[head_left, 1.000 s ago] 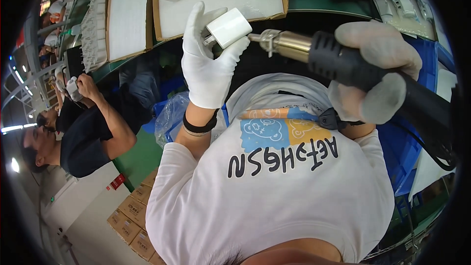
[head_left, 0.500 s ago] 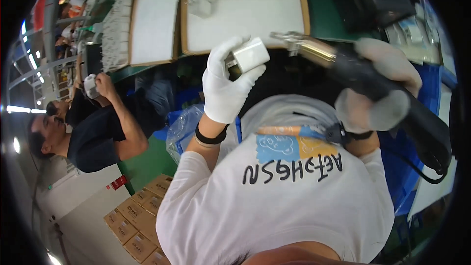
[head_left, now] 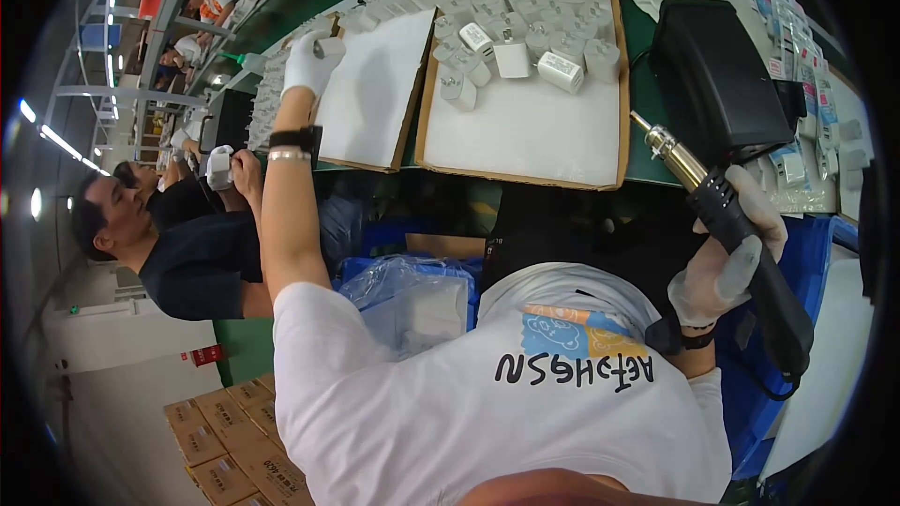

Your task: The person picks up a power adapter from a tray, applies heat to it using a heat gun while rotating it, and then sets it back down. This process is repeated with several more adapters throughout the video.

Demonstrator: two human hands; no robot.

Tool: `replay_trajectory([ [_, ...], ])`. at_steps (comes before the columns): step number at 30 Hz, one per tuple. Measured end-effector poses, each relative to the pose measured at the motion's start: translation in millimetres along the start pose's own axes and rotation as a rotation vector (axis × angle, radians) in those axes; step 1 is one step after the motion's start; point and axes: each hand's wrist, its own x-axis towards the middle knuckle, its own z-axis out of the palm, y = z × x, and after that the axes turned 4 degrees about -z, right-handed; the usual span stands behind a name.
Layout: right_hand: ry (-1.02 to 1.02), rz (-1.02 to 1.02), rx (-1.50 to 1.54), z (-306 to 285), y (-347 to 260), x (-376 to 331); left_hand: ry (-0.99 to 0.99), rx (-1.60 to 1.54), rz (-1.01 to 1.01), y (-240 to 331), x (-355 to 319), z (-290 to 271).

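While left hand [head_left: 309,61] grips one white charger [head_left: 328,47] | right hand [head_left: 727,253] clasps one heat gun [head_left: 741,244] | two trays [head_left: 525,131]

chargers [head_left: 525,52] on right board [head_left: 525,131], box [head_left: 717,80] right

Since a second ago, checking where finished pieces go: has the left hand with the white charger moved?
Yes. The left hand has gone from the heat gun's nozzle out to the left, by the left white tray.

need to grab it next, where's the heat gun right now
In the head view, the heat gun is at the right, gripped by the right hand, nozzle towards the black box.
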Motion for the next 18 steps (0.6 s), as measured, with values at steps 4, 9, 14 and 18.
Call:
replay_trajectory([
  [4, 0.005, -0.009, -0.006, -4.6, -2.0, -1.8, -0.004, 0.205, -0.078, -33.8, 49.3, 26.3],
  [9, -0.012, -0.092, -0.134, -8.3, -6.4, -0.9, -0.037, 0.339, -0.212, -44.5, 70.3, 42.8],
  [14, 0.003, -0.053, -0.144, -6.4, -11.3, -2.0, -0.101, 0.193, -0.270, -31.9, 81.9, 61.4],
  [18, -0.016, -0.030, -0.111, -5.3, -7.1, -1.3, -0.068, 0.059, -0.195, -70.5, 90.3, 77.1],
])
